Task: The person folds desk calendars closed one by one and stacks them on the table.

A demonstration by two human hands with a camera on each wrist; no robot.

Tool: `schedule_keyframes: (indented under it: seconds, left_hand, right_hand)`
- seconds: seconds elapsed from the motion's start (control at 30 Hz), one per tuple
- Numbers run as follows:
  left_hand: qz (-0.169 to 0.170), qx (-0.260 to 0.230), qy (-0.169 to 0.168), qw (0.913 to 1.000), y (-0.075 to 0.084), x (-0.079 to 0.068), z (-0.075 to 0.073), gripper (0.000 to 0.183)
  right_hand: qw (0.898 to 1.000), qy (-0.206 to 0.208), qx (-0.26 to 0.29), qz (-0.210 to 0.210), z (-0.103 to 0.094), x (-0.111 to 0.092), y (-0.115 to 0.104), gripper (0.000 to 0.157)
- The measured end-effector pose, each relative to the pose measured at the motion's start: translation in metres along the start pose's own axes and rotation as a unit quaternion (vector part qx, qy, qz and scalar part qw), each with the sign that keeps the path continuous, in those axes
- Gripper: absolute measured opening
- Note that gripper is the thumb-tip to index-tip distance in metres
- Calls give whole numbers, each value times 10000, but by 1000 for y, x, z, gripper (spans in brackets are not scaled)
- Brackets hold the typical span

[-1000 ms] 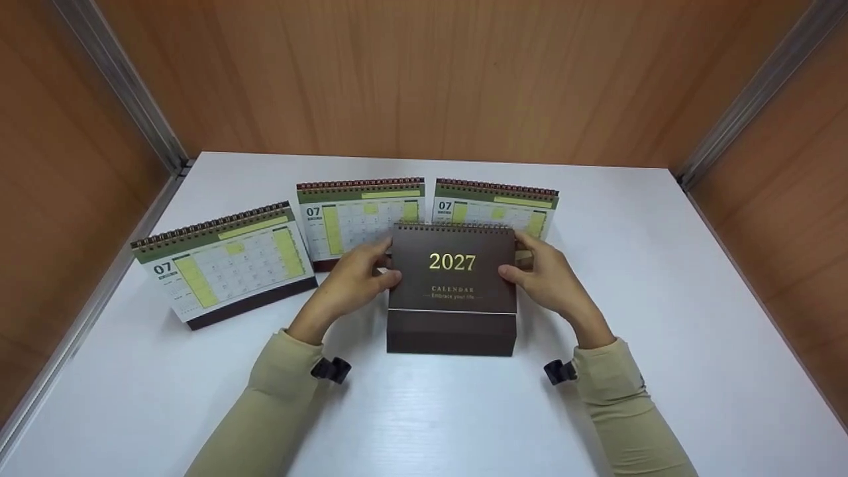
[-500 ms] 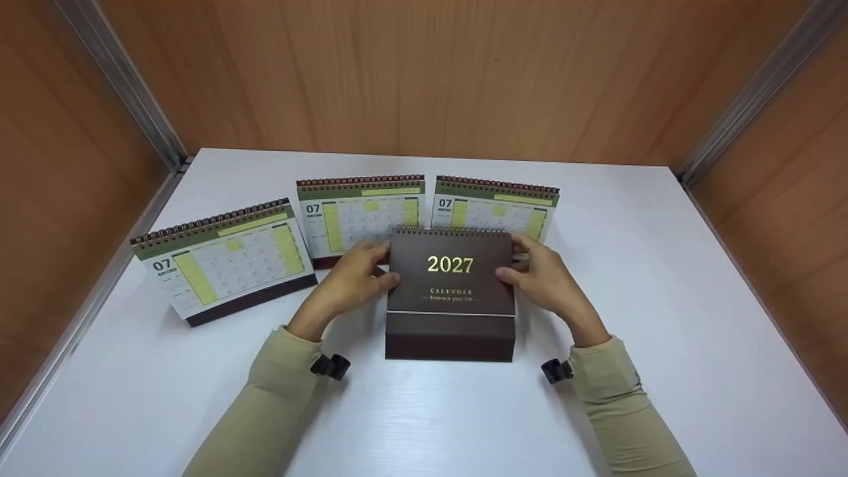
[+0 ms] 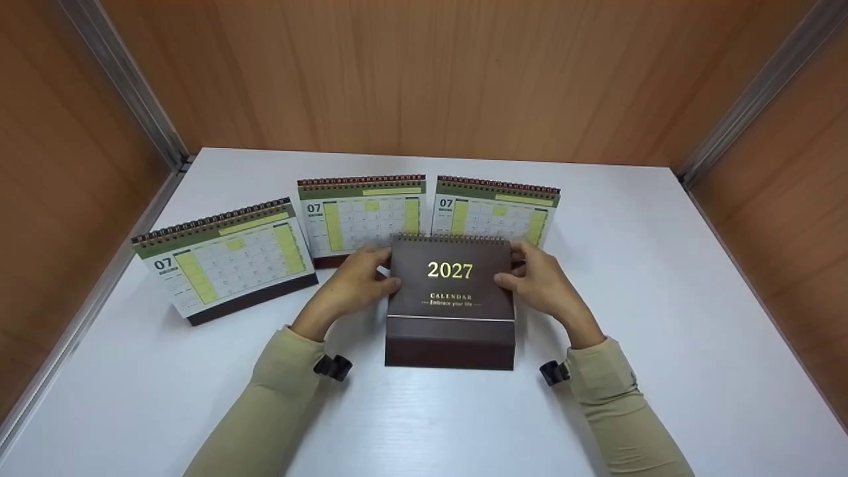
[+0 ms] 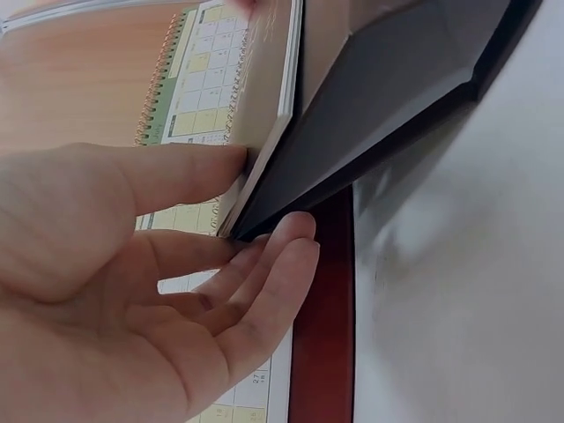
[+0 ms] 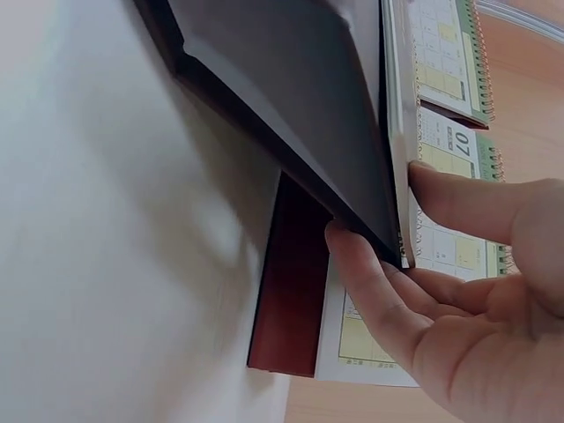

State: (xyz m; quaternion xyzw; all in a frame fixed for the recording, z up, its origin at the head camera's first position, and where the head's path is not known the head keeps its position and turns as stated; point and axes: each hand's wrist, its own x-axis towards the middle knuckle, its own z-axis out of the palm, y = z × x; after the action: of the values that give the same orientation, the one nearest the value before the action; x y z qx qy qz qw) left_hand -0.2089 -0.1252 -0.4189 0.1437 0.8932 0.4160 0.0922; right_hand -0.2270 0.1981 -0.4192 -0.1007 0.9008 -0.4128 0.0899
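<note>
A dark brown desk calendar with gold "2027" lettering stands at the middle of the table, its cover facing me. My left hand pinches its left edge, thumb on the cover and fingers behind. At the opposite edge my right hand grips it the same way. In the left wrist view the thumb presses the cover near the coil, with fingertips at the back panel. The right wrist view has the thumb on the cover and the fingers against the dark folded stand.
Behind it stand two desk calendars on the July page, one left and one right; the brown one overlaps both in the head view. A third July calendar is angled at the left. Wooden panels enclose the white table.
The brown calendar has shifted slightly toward me, with both hands keeping their hold on its sides. The three July calendars stay where they were.
</note>
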Motion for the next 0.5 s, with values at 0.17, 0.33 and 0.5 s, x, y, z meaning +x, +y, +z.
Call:
schedule_keyframes:
  seconds: [0.17, 0.33, 0.5]
  left_hand:
    - [17, 82, -47, 10000, -2, 1, 0, 49]
    - [-147, 99, -213, 9996, -5, 2, 1, 50]
    - [-263, 108, -241, 9993, -7, 4, 4, 52]
  right_hand:
    - [9999, -160, 19, -60, 1, 0, 0, 56]
    - [9988, -461, 117, -73, 1, -1, 1, 58]
    - [9982, -552, 183, -118, 1, -2, 3, 62]
